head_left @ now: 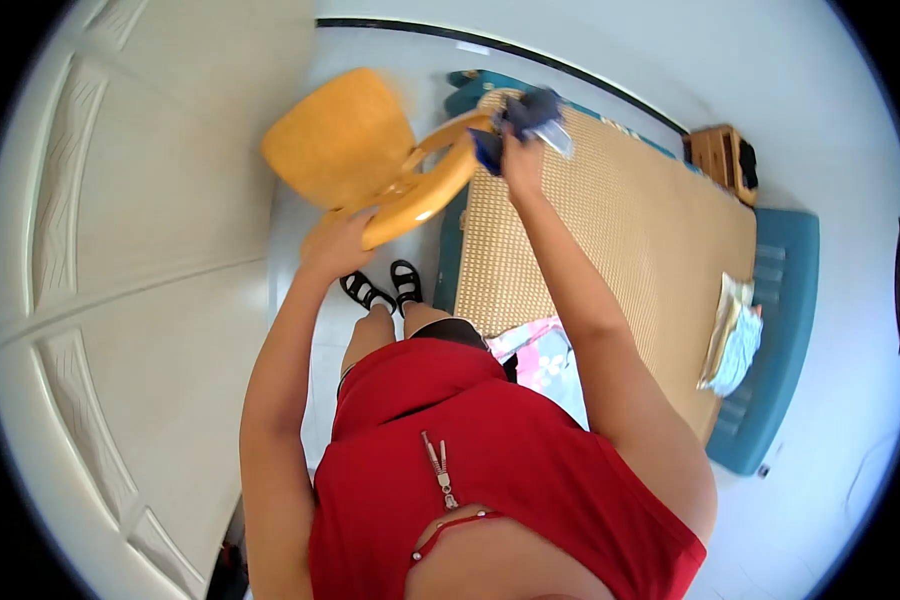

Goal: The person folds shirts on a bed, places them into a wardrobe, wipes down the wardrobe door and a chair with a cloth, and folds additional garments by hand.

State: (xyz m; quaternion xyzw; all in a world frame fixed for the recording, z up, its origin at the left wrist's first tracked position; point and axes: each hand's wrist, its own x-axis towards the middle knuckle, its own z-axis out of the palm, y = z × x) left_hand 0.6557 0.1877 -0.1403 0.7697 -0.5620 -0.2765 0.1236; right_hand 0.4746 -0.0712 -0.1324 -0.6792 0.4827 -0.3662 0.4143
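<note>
My left hand (342,240) is closed around the lower end of the curved rail of a yellow-orange chair (340,135). The chair's broad rounded panel lies beyond that hand, and its rail sweeps up to the right towards the bed. In my right hand (523,165), raised over the bed's corner, is a crumpled dark blue cloth (530,112), blurred by motion. Something pale and see-through hangs from the cloth's right side. Part of the cloth overlaps the far end of the chair's rail; whether they touch, I cannot tell.
A bed (650,230) with a woven tan mat fills the right, with a teal headboard (770,340). Folded bedding (732,340) lies by the headboard, and patterned fabric (540,360) near me. A wooden cabinet (712,155) stands behind. Pale wardrobe doors (160,190) line the left.
</note>
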